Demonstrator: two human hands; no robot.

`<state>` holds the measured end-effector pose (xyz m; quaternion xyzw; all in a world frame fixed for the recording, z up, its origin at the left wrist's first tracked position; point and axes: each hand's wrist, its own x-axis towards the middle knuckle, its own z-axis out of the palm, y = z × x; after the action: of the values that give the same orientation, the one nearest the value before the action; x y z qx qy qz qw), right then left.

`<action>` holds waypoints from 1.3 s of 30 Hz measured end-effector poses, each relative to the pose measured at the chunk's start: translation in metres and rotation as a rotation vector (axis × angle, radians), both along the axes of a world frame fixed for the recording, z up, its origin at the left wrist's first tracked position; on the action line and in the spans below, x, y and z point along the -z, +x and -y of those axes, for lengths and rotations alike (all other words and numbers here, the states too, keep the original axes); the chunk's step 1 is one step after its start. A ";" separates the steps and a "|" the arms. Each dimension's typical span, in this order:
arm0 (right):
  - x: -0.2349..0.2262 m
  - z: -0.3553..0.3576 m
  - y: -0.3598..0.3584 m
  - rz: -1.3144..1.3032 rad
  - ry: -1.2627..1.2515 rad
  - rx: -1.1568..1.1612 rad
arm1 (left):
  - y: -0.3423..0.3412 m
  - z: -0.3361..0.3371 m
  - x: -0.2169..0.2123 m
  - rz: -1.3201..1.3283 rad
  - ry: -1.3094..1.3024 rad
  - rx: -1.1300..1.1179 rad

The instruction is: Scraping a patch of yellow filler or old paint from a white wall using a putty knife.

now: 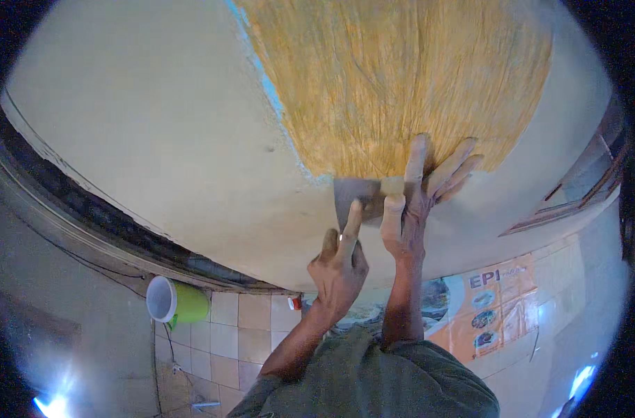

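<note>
A pale wall (171,125) fills the upper view, bearing a golden-yellow patch (394,76) with a wrinkled, streaky surface and a thin blue line along its left edge. In my left hand (338,272) is a scraper with a wide grey blade (346,193); the index finger lies along the blade. The top of the blade meets the patch's lower edge. My right hand (416,209) rests with fingers spread over the patch's lower right part. Its thumb is beside the blade, near a small beige piece (392,185) that I cannot identify. The scraper's handle is mostly hidden by my left hand.
A green bucket (192,304) stands at lower left, on a tiled floor (254,334). An orange and white printed banner (512,306) lies at lower right. At far right is a framed window (575,181). A dark cable runs down beside the bucket.
</note>
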<state>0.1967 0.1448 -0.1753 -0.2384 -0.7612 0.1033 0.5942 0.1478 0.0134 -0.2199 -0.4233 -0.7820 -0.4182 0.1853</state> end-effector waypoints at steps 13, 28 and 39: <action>-0.002 0.002 0.003 -0.061 0.006 -0.054 | -0.007 -0.006 0.001 -0.098 0.040 -0.021; -0.004 0.002 0.003 -0.016 0.052 0.023 | -0.025 0.010 -0.018 -0.080 0.164 -0.023; 0.002 0.005 0.001 0.077 -0.189 -0.155 | -0.027 0.024 0.019 -0.023 0.081 -0.014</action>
<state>0.1975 0.1399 -0.1778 -0.2376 -0.7865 0.2110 0.5295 0.1205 -0.0108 -0.2389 -0.4147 -0.7653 -0.4434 0.2140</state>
